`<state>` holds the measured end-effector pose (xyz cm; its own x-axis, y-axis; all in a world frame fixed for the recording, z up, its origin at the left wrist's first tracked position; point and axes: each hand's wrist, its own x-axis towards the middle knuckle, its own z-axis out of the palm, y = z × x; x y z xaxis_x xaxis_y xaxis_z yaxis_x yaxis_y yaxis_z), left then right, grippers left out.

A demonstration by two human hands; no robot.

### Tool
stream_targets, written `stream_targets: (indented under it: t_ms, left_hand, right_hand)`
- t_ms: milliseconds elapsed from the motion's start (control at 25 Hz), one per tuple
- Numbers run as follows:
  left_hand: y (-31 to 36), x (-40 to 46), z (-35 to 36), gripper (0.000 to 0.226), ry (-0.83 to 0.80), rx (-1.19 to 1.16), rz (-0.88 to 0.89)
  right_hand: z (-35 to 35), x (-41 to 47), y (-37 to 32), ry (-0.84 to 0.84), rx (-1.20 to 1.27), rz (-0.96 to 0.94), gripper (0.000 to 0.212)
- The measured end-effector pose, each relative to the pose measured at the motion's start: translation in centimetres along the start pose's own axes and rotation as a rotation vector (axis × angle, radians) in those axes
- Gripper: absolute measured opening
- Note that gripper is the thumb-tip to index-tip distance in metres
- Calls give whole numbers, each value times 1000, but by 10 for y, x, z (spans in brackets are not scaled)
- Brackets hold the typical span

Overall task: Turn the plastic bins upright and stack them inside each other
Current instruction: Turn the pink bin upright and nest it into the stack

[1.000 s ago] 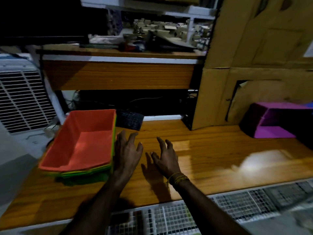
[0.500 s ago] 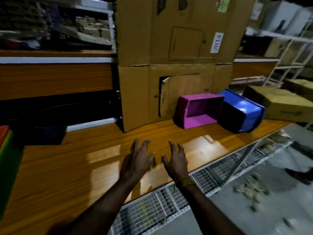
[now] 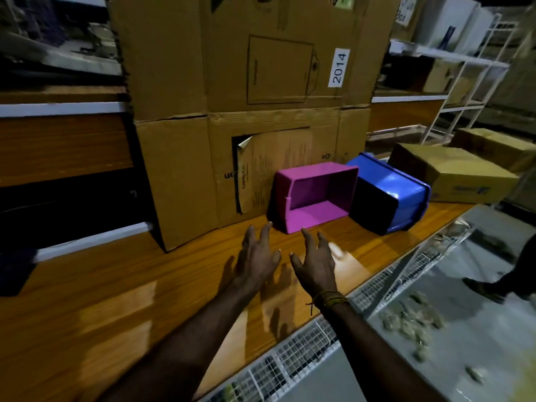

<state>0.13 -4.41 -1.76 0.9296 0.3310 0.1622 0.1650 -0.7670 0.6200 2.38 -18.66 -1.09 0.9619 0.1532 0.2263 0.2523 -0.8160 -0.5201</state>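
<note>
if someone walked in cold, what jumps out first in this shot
A bright pink bin lies on its side on the wooden table, its opening facing the person, touching a tipped blue bin on its right. Both hands, left hand and right hand, reach toward the pink one, open and empty. Behind stands a big cardboard box labelled 2014.

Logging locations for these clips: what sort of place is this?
Probably a storeroom or warehouse: a large cardboard box labelled 2014, a white metal shelving rack with more cartons, and a long wooden bench.
</note>
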Motion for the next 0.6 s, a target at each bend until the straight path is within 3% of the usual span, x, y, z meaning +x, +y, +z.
stream_targets:
  t_ms: [360, 600]
  left_hand:
    - [8, 149, 35, 74, -6, -199, -13]
    - [-5, 193, 60, 67, 44, -233, -11]
  right_hand:
    - [23, 182, -13, -22, -223, -91, 67]
    - [37, 260, -11, -6, -322, -172, 57]
